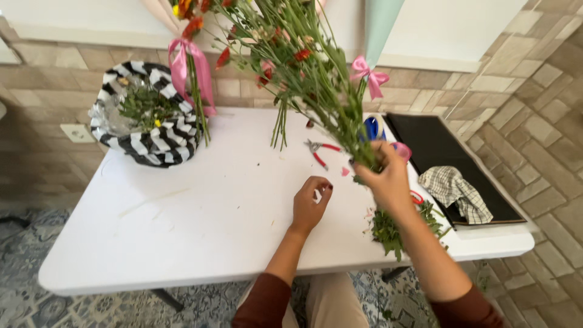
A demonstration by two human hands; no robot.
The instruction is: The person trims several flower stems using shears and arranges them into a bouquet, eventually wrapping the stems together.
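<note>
My right hand (388,179) grips the lower stems of a tall bunch of flowers (303,67), green stems with small red and pale blooms, held up over the white table (200,218). A pink ribbon bow (368,75) hangs on the bunch. My left hand (310,203) hovers just above the table to the left of the stems, fingers curled and holding nothing. Red-handled pruning shears (319,152) lie on the table beyond my left hand. Cut green trimmings (395,228) lie under my right wrist.
A black-and-white striped wrap holding greenery (149,115) sits at the table's back left, beside stems tied with a pink ribbon (191,70). A black tray (449,158) with a checked cloth (455,191) lies at the right. A brick wall stands behind.
</note>
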